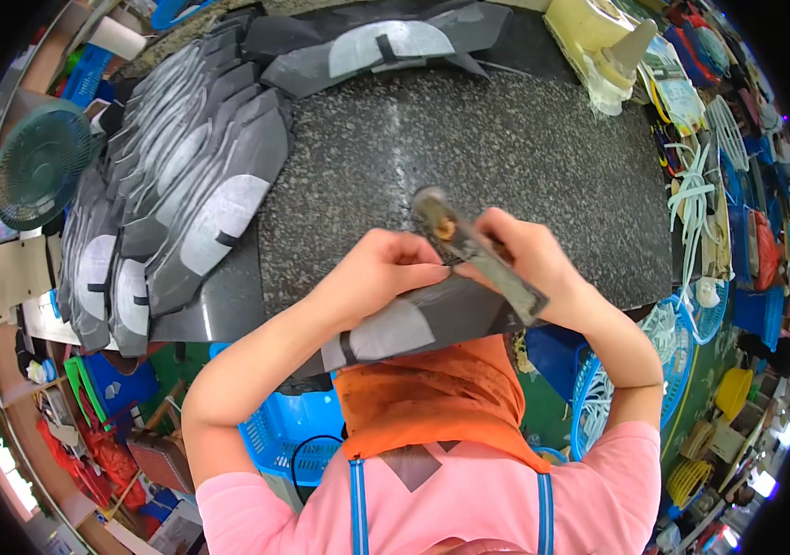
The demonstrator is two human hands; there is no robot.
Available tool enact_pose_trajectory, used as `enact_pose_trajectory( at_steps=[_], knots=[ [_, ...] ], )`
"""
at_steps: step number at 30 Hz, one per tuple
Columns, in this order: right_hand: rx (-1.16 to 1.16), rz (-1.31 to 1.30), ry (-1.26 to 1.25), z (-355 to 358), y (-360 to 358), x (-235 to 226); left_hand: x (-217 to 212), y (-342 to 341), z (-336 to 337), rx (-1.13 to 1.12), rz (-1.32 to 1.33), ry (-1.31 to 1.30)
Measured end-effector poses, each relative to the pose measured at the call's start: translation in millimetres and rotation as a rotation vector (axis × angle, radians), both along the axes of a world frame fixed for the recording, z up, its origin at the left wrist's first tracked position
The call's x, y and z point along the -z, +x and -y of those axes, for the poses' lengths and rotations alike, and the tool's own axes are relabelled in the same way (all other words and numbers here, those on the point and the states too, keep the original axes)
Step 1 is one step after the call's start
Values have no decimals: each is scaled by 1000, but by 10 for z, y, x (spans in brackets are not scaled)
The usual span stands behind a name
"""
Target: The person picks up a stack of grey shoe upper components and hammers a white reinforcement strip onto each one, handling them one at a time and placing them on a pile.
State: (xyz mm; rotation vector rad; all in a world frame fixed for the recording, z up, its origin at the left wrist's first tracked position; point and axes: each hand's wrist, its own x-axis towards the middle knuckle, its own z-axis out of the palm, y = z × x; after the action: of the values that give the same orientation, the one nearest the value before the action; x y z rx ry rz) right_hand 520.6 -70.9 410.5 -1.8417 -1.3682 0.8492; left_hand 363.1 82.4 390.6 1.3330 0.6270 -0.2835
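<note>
My right hand [529, 254] is closed round a hammer [492, 264] with a long, worn metal head, slightly blurred, raised over the near part of the stone slab [469, 139]. Its handle is mostly hidden behind the head and my fingers. Just left of it, my left hand [386, 268] has thumb and fingers pinched on the upper edge of a dark grey sheet piece [455, 310]. This piece has a lighter grey patch with a short black strip and hangs over the slab's near edge. The spot under the hammer head is partly hidden.
Overlapping grey pieces [228, 208] are piled left of the slab; more grey pieces [395, 46] lie along its far edge. A yellowish, glue-crusted container [589, 37] stands far right. Pale laces [691, 194] hang at the right. Blue baskets [289, 430] sit below.
</note>
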Motion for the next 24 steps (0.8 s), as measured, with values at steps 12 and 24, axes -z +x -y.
enact_pose_trajectory(
  at_steps=[12, 24],
  knots=[
    [-91, 431, -286, 472, 359, -188, 446, 206, 290, 163, 579, 1160],
    [-178, 480, -152, 245, 292, -14, 339, -24, 269, 233, 507, 1247]
  ],
)
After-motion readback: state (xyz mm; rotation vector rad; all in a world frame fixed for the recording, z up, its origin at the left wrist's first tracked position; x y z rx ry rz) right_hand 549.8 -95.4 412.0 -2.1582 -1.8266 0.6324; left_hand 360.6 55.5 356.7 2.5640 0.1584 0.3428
